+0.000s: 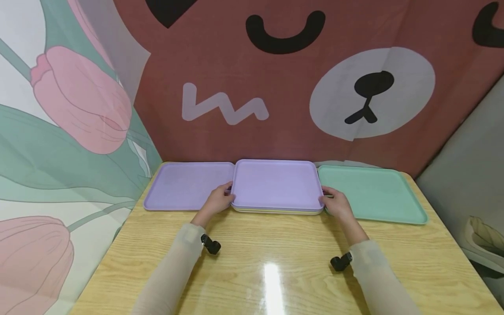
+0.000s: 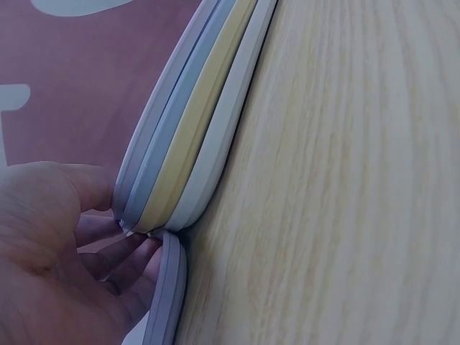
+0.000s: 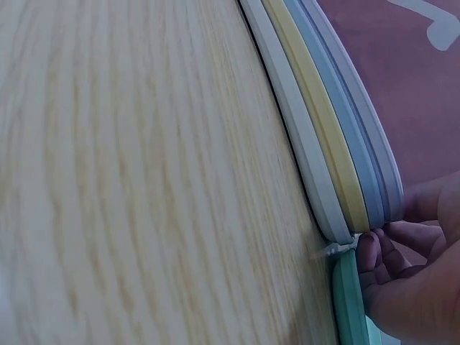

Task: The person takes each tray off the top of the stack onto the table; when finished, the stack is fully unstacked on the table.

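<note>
A stack of rectangular trays stands in the middle of the table: a purple tray on top, then a blue tray, a yellow tray and a white tray at the bottom. My left hand grips the purple tray's left edge, thumb at its rim and the other fingers curled by the corners of the trays below. On the opposite side my right hand pinches the right edge the same way. In the right wrist view its fingertips lie close under the blue and yellow corners.
Left of the stack lies another purple tray, and a green tray lies to its right, both close against it. The wooden table ends at a brown printed cloth behind the trays. A flowered cloth hangs at left.
</note>
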The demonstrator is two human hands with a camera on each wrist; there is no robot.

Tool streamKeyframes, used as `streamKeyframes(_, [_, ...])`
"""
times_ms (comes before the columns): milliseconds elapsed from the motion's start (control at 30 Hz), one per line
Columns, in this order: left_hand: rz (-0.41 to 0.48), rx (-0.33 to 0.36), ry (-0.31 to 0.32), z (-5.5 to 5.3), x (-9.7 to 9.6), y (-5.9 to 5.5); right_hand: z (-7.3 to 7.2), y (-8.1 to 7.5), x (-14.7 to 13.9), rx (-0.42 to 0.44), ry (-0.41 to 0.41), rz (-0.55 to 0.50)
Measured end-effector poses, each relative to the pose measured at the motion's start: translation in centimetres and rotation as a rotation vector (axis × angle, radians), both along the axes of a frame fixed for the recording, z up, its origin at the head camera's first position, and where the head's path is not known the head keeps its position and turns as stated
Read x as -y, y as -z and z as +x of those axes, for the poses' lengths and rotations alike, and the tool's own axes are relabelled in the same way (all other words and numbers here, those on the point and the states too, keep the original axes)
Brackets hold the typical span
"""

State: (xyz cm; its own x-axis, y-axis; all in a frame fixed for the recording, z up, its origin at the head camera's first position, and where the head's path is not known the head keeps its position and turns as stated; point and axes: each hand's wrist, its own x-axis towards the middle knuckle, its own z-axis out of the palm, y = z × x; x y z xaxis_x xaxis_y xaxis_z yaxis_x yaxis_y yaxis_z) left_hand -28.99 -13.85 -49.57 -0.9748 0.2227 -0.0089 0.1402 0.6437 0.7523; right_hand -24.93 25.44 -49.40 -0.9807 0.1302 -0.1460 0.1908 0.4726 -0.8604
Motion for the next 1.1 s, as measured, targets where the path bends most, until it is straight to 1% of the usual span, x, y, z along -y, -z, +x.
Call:
streamKeyframes(133, [0.004,0.003,-0.001,0.0,0.0,-0.1,0.1,-0.4,0.0,0.017,0.01,-0.029])
streamKeyframes(333, [0.007,-0.002,0.003,-0.2,0.0,0.0,0.3,-1.4,0.0,0.001,-0.001,-0.039])
streamKeyframes(433, [0.005,0.003,0.004,-0.2,0.1,-0.1,0.3,-1.8,0.0,0.001,-0.006,-0.07])
streamKeyframes(567, [0.008,0.013,-0.001,-0.1,0.1,-0.3,0.3,-2.1,-0.2,-0.002,0.001,-0.181])
streamKeyframes(767, [0.015,0.03,-0.001,0.0,0.1,-0.4,0.5,-2.2,-0.2,0.013,0.001,-0.425])
streamKeyframes(833, [0.018,0.031,-0.002,0.0,0.1,-0.3,0.6,-2.2,-0.2,0.027,0.021,-0.497])
streamKeyframes(1000, [0.041,0.034,-0.003,0.1,0.2,-0.1,0.9,-2.1,0.2,0.052,0.108,-0.597])
streamKeyframes(1100, [0.072,0.049,-0.013,0.3,0.3,0.0,1.0,-1.9,0.3,0.049,0.135,-0.635])
